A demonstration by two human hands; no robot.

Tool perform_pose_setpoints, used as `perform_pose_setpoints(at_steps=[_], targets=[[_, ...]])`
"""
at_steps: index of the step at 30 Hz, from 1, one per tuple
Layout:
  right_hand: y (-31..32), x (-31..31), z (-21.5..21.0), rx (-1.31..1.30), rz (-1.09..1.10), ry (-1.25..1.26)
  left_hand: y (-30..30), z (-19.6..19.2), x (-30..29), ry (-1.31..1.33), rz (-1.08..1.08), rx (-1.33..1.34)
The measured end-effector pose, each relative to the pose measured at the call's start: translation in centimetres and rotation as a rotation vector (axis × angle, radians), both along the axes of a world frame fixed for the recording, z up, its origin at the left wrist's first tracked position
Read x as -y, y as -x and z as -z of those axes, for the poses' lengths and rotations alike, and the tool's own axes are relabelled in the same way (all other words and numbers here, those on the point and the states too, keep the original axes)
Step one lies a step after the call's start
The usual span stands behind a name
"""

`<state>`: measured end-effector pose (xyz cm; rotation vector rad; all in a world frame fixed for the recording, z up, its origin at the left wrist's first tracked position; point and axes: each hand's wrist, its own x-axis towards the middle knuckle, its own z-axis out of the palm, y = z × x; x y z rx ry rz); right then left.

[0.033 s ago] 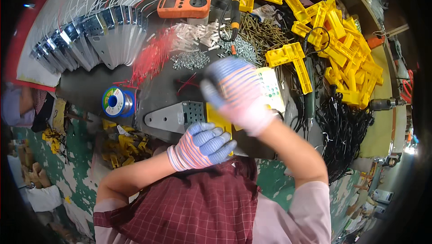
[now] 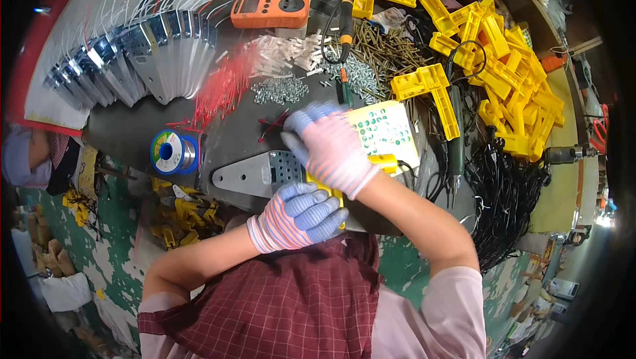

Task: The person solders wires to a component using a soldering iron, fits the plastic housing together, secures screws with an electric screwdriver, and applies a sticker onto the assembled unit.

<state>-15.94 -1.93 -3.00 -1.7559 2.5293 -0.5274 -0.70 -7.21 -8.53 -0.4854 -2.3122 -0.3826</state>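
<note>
My left hand, in a striped glove with blue-coated fingers, is wrapped round a yellow plastic part at the table's near edge. A grey metal bracket with a grid of holes lies against that part, to the left. Over the part's far end hovers my right hand, gloved alike, slightly blurred. Its fingers bend toward the thumb; whatever they hold is hidden. Thin red-wired pieces lie just left of its fingertips. Beyond it a power screwdriver hangs with its tip down near the small screws.
Silvery screws, brass-coloured screws and clear small pieces are heaped at the back. Yellow parts pile up on the right, above black cables. Left are a solder spool and a row of metal brackets.
My right hand has come nearer and a little left, away from the screws, uncovering the screwdriver tip and the spotted sheet. The red-wired pieces have shifted slightly. My left hand keeps its place.
</note>
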Motion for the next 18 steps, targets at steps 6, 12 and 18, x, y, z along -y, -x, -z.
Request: perform_pose_setpoints(at_steps=[6,12,18], targets=[[5.3,-0.6,-1.7,0.110,0.250,-0.042,-0.5,-1.3,0.0,-0.021,-0.045,0.100],[8.5,-2.0,0.4,0.120,0.401,-0.185,3.1,-5.7,4.2,-0.241,-0.047,0.310],[11.5,-6.8,0.0,0.036,0.513,-0.148,13.3,-3.5,9.2,0.014,-0.302,0.400]])
